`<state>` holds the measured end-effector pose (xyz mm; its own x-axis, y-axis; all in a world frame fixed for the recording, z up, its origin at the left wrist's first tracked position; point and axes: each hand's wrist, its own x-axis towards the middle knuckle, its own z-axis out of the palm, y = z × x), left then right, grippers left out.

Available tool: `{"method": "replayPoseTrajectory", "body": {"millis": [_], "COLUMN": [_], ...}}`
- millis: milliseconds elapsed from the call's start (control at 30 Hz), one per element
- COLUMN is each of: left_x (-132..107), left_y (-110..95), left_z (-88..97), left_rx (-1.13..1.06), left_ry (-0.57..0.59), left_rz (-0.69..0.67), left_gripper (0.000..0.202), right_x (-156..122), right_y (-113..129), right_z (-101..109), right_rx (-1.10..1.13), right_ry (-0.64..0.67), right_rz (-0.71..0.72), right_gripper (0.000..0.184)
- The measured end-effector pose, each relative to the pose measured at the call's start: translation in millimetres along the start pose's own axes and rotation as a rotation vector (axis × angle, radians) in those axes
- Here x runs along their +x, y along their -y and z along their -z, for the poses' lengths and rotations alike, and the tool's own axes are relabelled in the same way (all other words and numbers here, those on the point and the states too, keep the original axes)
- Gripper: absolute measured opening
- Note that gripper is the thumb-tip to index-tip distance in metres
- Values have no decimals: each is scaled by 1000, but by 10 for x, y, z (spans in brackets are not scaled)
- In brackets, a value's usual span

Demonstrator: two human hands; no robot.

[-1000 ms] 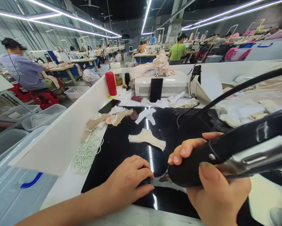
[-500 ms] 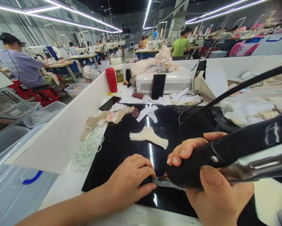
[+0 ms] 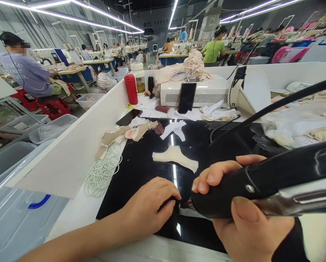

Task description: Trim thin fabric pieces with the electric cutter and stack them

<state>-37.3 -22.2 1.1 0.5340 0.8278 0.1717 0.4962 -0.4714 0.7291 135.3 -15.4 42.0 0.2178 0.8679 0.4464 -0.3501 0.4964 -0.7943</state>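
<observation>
My right hand [image 3: 250, 211] is wrapped around the thick black handle of a hand tool [image 3: 222, 193] with a metal lever; its working end is hidden or out of view. My left hand [image 3: 154, 203] rests low over the glossy black board [image 3: 132, 178]. Its fingers and thumb are curled inward, with something dark between them that I cannot make out. A pale strip [image 3: 191, 212] lies between the two hands, partly under the black tool. Beyond my hands, a cream fabric piece [image 3: 175, 156] lies flat on the board, and white cut pieces [image 3: 174, 129] lie farther back.
A black cable [image 3: 282, 100] arches across the right side. Coiled pale cord [image 3: 103, 174] and beige scraps [image 3: 111, 137] line the left. Behind stand a red bottle [image 3: 131, 89], an upright phone [image 3: 186, 97] and a white vented machine [image 3: 212, 92]. A co-worker [image 3: 26, 71] sits far left.
The view has shifted slightly, so the bench items sit a little to the right. My left index finger and thumb show a wider gap. My right hand keeps its hold on the black tool.
</observation>
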Motion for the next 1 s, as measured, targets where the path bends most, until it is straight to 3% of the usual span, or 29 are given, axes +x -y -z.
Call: {"method": "replayPoseTrajectory", "body": {"millis": [467, 733, 1000], "left_x": [-12, -14, -54], "left_y": [23, 30, 75], "left_z": [-13, -32, -66], "left_rx": [15, 35, 163], "left_ry": [8, 10, 26], "left_rz": [-27, -47, -230], "left_gripper": [22, 24, 31], "right_x": [-69, -72, -44], "right_y": [59, 97, 285], "right_z": [-7, -27, 121], "right_rx": [30, -26, -47], "right_ry": [-42, 5, 45], "right_rz": [-19, -63, -94], "right_gripper": [43, 40, 46]}}
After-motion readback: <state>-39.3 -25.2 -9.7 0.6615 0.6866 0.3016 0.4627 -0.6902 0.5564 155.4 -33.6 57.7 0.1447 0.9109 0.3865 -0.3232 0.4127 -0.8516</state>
